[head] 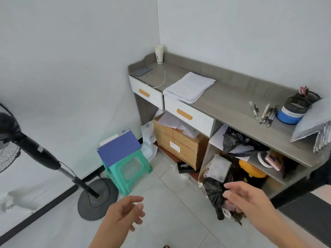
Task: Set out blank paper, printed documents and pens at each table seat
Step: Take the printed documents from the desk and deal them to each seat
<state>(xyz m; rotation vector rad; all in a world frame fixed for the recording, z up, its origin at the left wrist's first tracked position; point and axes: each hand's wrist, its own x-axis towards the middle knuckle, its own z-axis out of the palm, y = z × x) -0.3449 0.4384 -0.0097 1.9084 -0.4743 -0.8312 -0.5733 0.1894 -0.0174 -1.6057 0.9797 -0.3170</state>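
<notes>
Left hand (125,212) and right hand (250,199) hung above the floor, fingers loosely spread, holding nothing. Printed documents (189,86) lay stacked at the desk's (223,97) front edge, toward its left end. Pens (263,111) lay loose near the right end, just beside a blue pot (292,110). More sheets (313,124) lay at the right end.
</notes>
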